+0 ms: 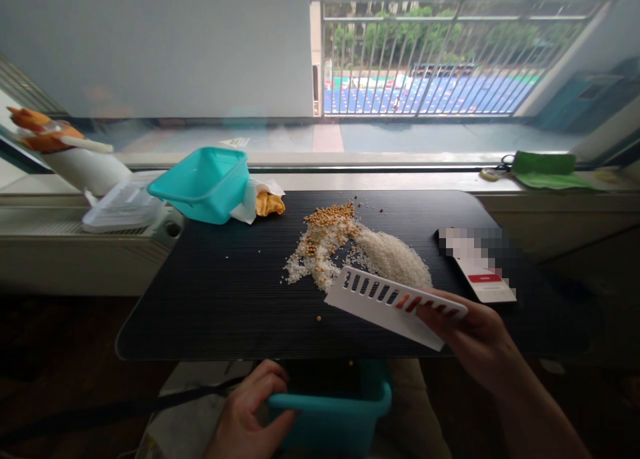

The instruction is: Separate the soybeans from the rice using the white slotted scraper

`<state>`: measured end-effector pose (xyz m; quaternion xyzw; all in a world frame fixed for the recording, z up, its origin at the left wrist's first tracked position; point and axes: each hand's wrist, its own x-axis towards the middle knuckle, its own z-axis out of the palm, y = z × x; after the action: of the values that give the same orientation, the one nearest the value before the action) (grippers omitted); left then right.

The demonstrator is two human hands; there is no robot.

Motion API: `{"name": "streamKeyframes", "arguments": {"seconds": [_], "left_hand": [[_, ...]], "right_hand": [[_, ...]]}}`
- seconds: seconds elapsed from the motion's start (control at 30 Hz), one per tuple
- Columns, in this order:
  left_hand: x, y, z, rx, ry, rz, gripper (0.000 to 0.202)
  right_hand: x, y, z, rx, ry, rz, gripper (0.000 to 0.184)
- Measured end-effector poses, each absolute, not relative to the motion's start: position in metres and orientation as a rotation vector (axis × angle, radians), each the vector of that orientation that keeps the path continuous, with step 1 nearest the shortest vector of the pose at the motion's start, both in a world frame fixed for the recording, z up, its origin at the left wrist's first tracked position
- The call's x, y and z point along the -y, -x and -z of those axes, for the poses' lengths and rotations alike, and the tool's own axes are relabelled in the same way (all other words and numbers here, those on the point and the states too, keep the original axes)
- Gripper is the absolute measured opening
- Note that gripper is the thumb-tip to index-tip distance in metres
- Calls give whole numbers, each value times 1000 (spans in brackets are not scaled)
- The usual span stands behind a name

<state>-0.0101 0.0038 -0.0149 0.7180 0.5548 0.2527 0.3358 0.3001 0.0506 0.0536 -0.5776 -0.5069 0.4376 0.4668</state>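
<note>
My right hand (477,335) grips a white plastic strip with a row of slots (380,312), tilted over the front part of the black table (200,299). Just beyond the strip lie a mound of white rice (395,255) and a heap of yellow beans, like soybeans (330,215); the two mix between them. One loose bean (319,318) rests nearer the front edge. Below that edge, my left hand (253,405) is closed on the rim of a teal plastic bin (330,422). The bin's inside is dark, so its contents are hard to make out.
At the table's back left stands another teal bin (200,189), beside a crumpled tan and white wrapper (270,204). A clear plastic lid (123,202) lies further left. A phone (485,279) is on the right. The windowsill holds a green cloth (547,169).
</note>
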Motion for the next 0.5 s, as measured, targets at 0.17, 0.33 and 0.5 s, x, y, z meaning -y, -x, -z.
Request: {"name": "streamKeyframes", "arguments": {"seconds": [0.17, 0.33, 0.5], "left_hand": [[-5, 10, 12, -1443, -1868, -630, 14], [-4, 11, 14, -1392, -1899, -671, 16], [-5, 11, 15, -1404, -1892, -670, 15]], "right_hand": [[-56, -292, -56, 1482, 1347, -1136, 19], [-50, -296, -67, 1773, 1207, -1289, 20], [-48, -293, -65, 1412, 1372, -1174, 21]]}}
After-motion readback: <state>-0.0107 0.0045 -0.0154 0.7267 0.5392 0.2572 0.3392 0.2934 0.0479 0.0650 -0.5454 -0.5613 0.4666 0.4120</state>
